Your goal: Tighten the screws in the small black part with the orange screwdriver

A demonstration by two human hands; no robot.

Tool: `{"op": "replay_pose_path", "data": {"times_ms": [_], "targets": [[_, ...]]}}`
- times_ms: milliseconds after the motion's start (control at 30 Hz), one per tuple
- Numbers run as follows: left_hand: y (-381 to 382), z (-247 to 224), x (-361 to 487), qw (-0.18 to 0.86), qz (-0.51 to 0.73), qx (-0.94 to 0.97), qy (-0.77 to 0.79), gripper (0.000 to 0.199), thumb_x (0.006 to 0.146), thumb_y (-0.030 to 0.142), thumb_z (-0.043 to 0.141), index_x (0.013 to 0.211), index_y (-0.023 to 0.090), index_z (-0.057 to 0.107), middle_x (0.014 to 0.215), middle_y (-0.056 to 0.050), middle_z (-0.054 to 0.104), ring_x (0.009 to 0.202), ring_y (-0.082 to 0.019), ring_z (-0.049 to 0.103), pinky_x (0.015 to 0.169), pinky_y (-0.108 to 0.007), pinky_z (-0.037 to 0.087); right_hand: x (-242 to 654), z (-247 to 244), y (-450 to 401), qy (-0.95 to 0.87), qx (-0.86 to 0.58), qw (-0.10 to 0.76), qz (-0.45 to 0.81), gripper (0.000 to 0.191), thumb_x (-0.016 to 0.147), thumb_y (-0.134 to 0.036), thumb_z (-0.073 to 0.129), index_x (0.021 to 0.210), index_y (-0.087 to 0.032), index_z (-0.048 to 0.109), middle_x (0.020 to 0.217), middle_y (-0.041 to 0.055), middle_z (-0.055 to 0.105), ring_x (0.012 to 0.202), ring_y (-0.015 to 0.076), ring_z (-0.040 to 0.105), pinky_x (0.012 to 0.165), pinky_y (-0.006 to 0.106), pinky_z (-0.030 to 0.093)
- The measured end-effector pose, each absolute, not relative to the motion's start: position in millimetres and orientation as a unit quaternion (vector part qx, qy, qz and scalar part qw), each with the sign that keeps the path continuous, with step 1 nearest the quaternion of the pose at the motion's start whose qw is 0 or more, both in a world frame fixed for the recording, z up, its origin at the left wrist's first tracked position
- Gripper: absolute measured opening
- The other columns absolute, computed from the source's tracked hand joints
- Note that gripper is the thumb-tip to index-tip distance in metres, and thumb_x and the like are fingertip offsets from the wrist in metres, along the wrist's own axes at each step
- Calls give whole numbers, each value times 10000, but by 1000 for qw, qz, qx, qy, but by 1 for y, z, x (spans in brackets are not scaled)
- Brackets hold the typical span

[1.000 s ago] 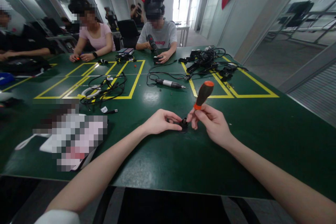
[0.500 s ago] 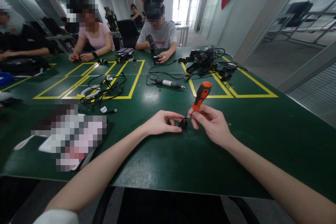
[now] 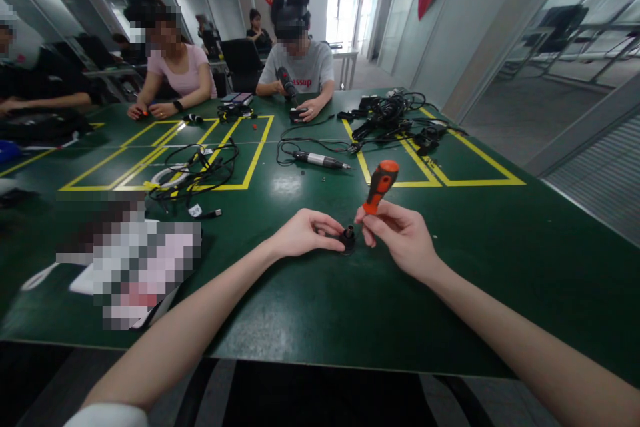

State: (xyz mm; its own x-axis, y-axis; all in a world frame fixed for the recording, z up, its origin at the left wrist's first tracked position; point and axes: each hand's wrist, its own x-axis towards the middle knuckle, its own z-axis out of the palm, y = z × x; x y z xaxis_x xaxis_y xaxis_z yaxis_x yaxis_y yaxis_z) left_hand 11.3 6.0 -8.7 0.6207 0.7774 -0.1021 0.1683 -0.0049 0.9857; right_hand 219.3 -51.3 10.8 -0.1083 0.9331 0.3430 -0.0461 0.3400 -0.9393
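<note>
My left hand (image 3: 311, 235) rests low over the green table and grips a small round black part (image 3: 347, 240) between thumb and fingers. This part has a wide flat base and a short upright stub; its exact kind I cannot make out. Just to its right, my right hand (image 3: 399, 233) pinches an orange and black screwdriver (image 3: 383, 185) at the lower end of its handle. The handle points up and leans slightly right. The screwdriver's shaft is mostly hidden by my fingers, so whether its tip touches the black part I cannot tell.
Beyond my hands lies a corded electric screwdriver (image 3: 320, 160). A black cable heap (image 3: 390, 113) sits back right; more cables (image 3: 200, 170) lie left. Pouch-like items (image 3: 150, 267), blurred, are near my left forearm. Across the table a person (image 3: 297, 60) works with a power tool (image 3: 286, 82).
The screwdriver handle sits slightly lower and further left in view, and more of the black part's base shows beside my left fingers. Both hands keep their grips.
</note>
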Motion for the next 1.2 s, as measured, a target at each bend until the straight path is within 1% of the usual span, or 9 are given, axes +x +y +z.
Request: {"op": "replay_pose_path", "data": {"times_ms": [300, 433, 533, 633, 733, 833, 1033, 1100, 1200], "targets": [[6, -7, 9, 611, 228, 666, 362, 406, 643, 275, 922, 1014, 137, 830, 962, -88, 822, 844, -167, 730, 755, -254, 532, 218, 13, -54, -607, -326, 548, 475, 359, 900, -544, 776, 962, -221, 633, 706, -5, 693, 491, 117, 585, 476, 259, 502], [6, -5, 8, 587, 218, 696, 352, 566, 675, 253, 882, 1220, 145, 780, 1075, -107, 822, 561, -46, 483, 558, -205, 331, 217, 13, -54, -609, -342, 545, 463, 383, 892, -557, 780, 841, -218, 610, 667, -4, 681, 478, 115, 564, 467, 260, 492], [4, -5, 8, 578, 229, 701, 349, 655, 641, 271, 909, 1259, 131, 742, 1096, -115, 818, 522, -21, 332, 532, -210, 255, 217, 14, -53, -609, -348, 550, 453, 381, 885, -566, 784, 847, -203, 676, 690, 9, 680, 479, 113, 555, 467, 268, 490], [3, -7, 10, 580, 250, 691, 352, 516, 634, 339, 930, 1067, 110, 769, 950, -80, 815, 532, -31, 379, 540, -214, 264, 218, 14, -52, -605, -356, 550, 453, 403, 886, -598, 766, 874, -199, 712, 731, 26, 697, 487, 118, 569, 470, 279, 498], [3, -10, 11, 608, 254, 672, 338, 403, 620, 343, 935, 905, 116, 762, 851, -56, 792, 628, -80, 568, 605, -217, 364, 219, 13, -52, -606, -353, 548, 456, 413, 893, -614, 749, 926, -205, 704, 713, 18, 697, 506, 131, 590, 485, 282, 512], [5, -11, 11, 621, 244, 659, 348, 415, 599, 322, 951, 918, 125, 775, 890, -68, 798, 776, -142, 694, 699, -240, 453, 219, 12, -53, -610, -343, 554, 451, 383, 882, -576, 778, 929, -217, 656, 695, 3, 707, 505, 126, 586, 496, 271, 514], [7, -10, 10, 630, 236, 654, 346, 407, 623, 279, 928, 987, 137, 814, 967, -87, 814, 860, -165, 725, 750, -248, 501, 221, 10, -53, -613, -359, 546, 444, 352, 899, -532, 778, 833, -207, 661, 775, 45, 754, 511, 122, 578, 497, 277, 508], [6, -8, 10, 620, 234, 664, 347, 405, 637, 276, 909, 1008, 138, 822, 975, -83, 814, 760, -129, 674, 687, -233, 461, 222, 10, -51, -611, -358, 550, 443, 364, 898, -552, 772, 840, -201, 691, 795, 48, 743, 511, 120, 573, 486, 276, 495], [6, -5, 9, 584, 218, 699, 351, 419, 675, 296, 874, 1061, 137, 829, 916, -56, 807, 562, -52, 433, 563, -218, 296, 222, 11, -50, -607, -356, 557, 440, 391, 888, -583, 771, 827, -201, 713, 764, 34, 706, 496, 116, 554, 472, 276, 474]]}}
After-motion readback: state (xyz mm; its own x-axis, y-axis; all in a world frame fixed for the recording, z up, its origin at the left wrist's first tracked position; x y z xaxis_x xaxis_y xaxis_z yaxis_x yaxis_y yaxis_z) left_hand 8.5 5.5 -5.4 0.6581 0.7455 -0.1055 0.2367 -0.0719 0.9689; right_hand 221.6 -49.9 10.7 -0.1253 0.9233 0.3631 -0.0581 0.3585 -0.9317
